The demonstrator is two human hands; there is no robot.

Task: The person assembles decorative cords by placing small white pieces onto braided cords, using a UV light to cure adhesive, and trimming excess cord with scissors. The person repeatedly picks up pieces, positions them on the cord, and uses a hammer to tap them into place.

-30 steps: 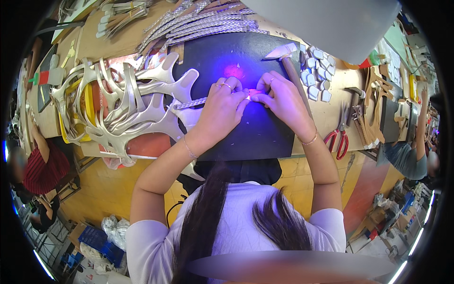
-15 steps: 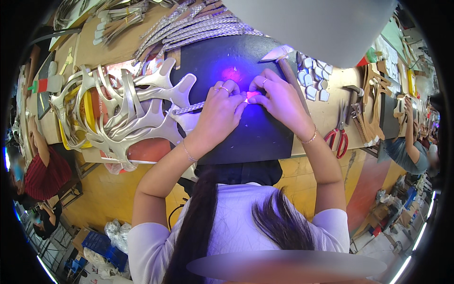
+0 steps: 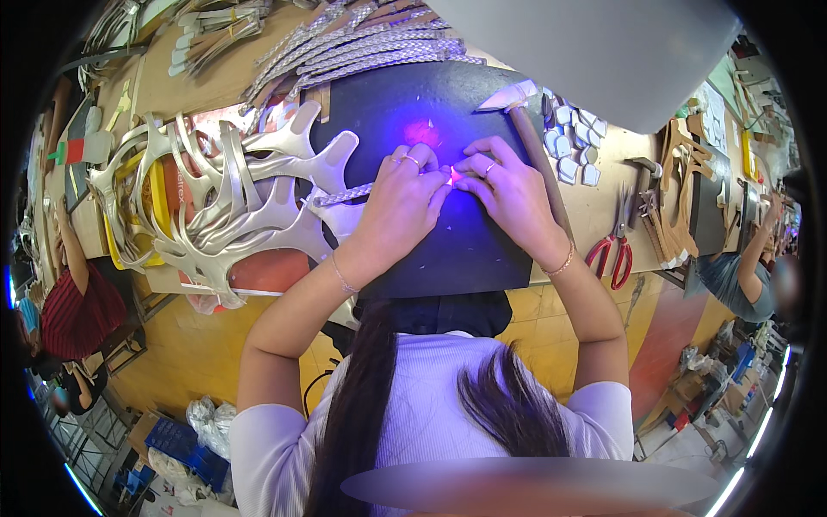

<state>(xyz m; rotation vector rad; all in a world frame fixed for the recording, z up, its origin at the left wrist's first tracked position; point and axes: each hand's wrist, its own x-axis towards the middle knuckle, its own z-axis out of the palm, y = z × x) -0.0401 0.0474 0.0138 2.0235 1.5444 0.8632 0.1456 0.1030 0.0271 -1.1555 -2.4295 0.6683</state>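
Observation:
My left hand (image 3: 401, 205) is closed round a braided silver strap (image 3: 346, 196), which runs in from the left toward its fingertips. Facing it, my right hand (image 3: 514, 191) has thumb and fingertips bent together at a small pink-lit piece (image 3: 452, 176) between the two hands. What that piece is, my fingers and the glare hide. Both hands are over a black mat (image 3: 422, 265), under strong blue light. Left of my left hand lie several silver strappy shoe-upper pieces (image 3: 284, 226), overlapping one another.
A hammer (image 3: 530, 142) lies just beyond my right hand. Farther right are small pale pads (image 3: 568, 138), red-handled scissors (image 3: 615, 250) and tan straps (image 3: 678, 211). Braided straps (image 3: 370, 53) are piled at the back. A grey lamp hood (image 3: 603, 52) hangs above. Other people sit at both sides.
My right hand has shifted slightly right, its fingers spreading a little more, and less of the pink-lit piece shows. My left hand stays nearly in place.

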